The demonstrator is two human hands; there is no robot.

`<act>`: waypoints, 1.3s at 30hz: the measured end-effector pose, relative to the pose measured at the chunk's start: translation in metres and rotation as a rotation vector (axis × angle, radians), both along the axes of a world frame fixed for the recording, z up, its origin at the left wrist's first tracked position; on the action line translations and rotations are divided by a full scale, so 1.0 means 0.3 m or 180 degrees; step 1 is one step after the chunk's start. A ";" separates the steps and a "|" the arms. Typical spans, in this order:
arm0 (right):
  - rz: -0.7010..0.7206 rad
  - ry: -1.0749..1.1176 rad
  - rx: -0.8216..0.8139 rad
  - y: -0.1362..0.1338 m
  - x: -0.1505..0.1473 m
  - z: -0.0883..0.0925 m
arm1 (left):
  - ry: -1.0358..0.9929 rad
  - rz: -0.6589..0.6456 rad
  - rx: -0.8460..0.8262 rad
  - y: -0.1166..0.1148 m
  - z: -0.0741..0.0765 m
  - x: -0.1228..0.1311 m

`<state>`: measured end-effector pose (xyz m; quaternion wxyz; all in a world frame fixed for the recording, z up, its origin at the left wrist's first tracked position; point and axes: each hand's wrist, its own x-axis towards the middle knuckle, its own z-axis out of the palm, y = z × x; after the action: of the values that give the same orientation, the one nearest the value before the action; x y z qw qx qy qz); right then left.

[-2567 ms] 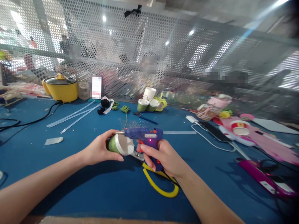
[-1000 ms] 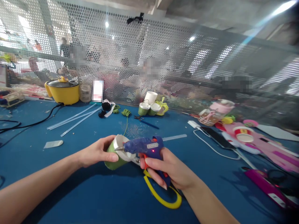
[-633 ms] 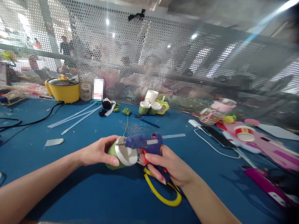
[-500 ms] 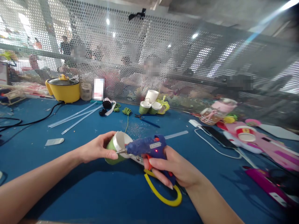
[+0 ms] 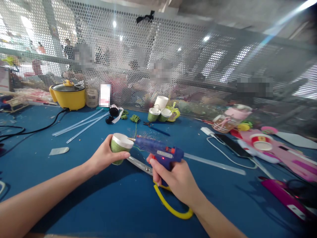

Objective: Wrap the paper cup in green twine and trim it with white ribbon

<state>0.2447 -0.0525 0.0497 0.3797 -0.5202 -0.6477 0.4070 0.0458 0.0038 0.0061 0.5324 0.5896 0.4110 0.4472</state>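
My left hand [image 5: 105, 154] holds a small paper cup [image 5: 121, 148] wrapped in green yarn, its white rim facing up. My right hand [image 5: 170, 175] grips a blue glue gun [image 5: 160, 150] with a small red light lit on its side. The metal nozzle meets the cup's rim at the right, and a clear glue stick [image 5: 215, 163] sticks out of the gun's back. Under the gun lie scissors [image 5: 173, 211] with yellow handles, partly hidden by my right hand. Green yarn [image 5: 135, 118] lies in a small bundle behind the cup, with a strand running toward it.
Farther back stand green-wrapped cups [image 5: 160, 109], with pliers [image 5: 158, 129] in front. Loose glue sticks [image 5: 80, 124] and a yellow pot [image 5: 69, 96] are at the left. A phone [image 5: 232, 145], a white cable and a magenta device [image 5: 282, 198] lie at the right.
The cup has turned more upright in my left hand. The glue gun has swung level and shifted right, its nozzle moving from near my left thumb up to the cup's rim.
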 end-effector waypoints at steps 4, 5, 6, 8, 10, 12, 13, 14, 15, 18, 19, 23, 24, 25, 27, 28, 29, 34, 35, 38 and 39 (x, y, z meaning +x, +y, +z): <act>-0.0107 -0.0087 0.0099 -0.004 -0.005 -0.008 | -0.0040 0.0208 -0.0020 0.002 -0.005 0.003; -0.0121 -0.0064 0.0115 -0.004 -0.005 -0.008 | -0.0035 0.0225 -0.0009 0.002 -0.005 0.003; -0.0131 -0.0047 0.0121 -0.005 -0.006 -0.008 | -0.0030 0.0230 0.0004 0.001 -0.005 0.004; -0.0131 -0.0046 0.0098 -0.004 -0.009 -0.009 | -0.0036 0.0202 0.0010 -0.002 -0.004 0.005; -0.0123 -0.0079 0.0045 -0.001 -0.014 -0.012 | -0.0144 0.0141 -0.0047 -0.007 -0.001 0.008; -0.0138 -0.0118 0.0004 0.006 -0.016 -0.017 | -0.0324 0.0100 -0.0160 -0.011 0.000 0.011; -0.0153 -0.0139 0.0004 0.010 -0.015 -0.018 | -0.0412 0.0087 -0.0229 -0.013 0.000 0.012; -0.0180 -0.0163 0.0018 0.014 -0.013 -0.019 | -0.0493 0.0075 -0.0301 -0.015 0.000 0.013; -0.0215 -0.0189 0.0042 0.018 -0.011 -0.019 | -0.0570 0.0059 -0.0369 -0.015 0.000 0.013; -0.0326 -0.0201 0.0120 0.021 -0.004 -0.016 | -0.0836 -0.0046 -0.0560 -0.014 0.000 0.011; -0.0339 -0.0168 0.0149 0.020 -0.003 -0.014 | -0.0929 -0.0097 -0.0623 -0.014 0.000 0.010; -0.0303 -0.0026 0.0286 0.008 -0.008 -0.019 | -0.1165 -0.0254 -0.0892 -0.015 0.003 0.012; -0.0307 -0.0009 0.0313 0.006 -0.012 -0.023 | -0.1179 -0.0269 -0.0954 -0.017 0.005 0.014; -0.0310 0.0003 0.0343 0.004 -0.015 -0.028 | -0.1176 -0.0282 -0.1005 -0.019 0.006 0.015; -0.0293 0.0003 0.0378 0.004 -0.022 -0.039 | -0.1134 -0.0347 -0.1074 -0.024 0.006 0.018; -0.0272 -0.0020 0.0371 0.006 -0.025 -0.043 | -0.1102 -0.0402 -0.1079 -0.026 0.006 0.018; -0.0255 -0.0059 0.0345 0.009 -0.027 -0.046 | -0.1062 -0.0445 -0.1047 -0.028 0.005 0.018; -0.0362 -0.0231 0.0148 0.029 -0.008 -0.031 | -0.0354 -0.0278 -0.0330 -0.022 0.004 0.009; -0.0372 -0.0171 0.0151 0.032 0.001 -0.024 | -0.0148 -0.0232 -0.0152 -0.019 0.006 0.007; -0.0064 0.0268 0.0030 0.036 0.024 -0.007 | 0.0240 -0.0305 0.0152 -0.012 0.013 0.000; 0.0098 0.0448 -0.0069 0.036 0.030 -0.005 | 0.0278 -0.0407 0.0163 -0.012 0.014 -0.001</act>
<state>0.2537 -0.0418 0.0482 0.4123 -0.4843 -0.6230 0.4554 0.0455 0.0003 0.0105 0.5262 0.6470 0.3838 0.3966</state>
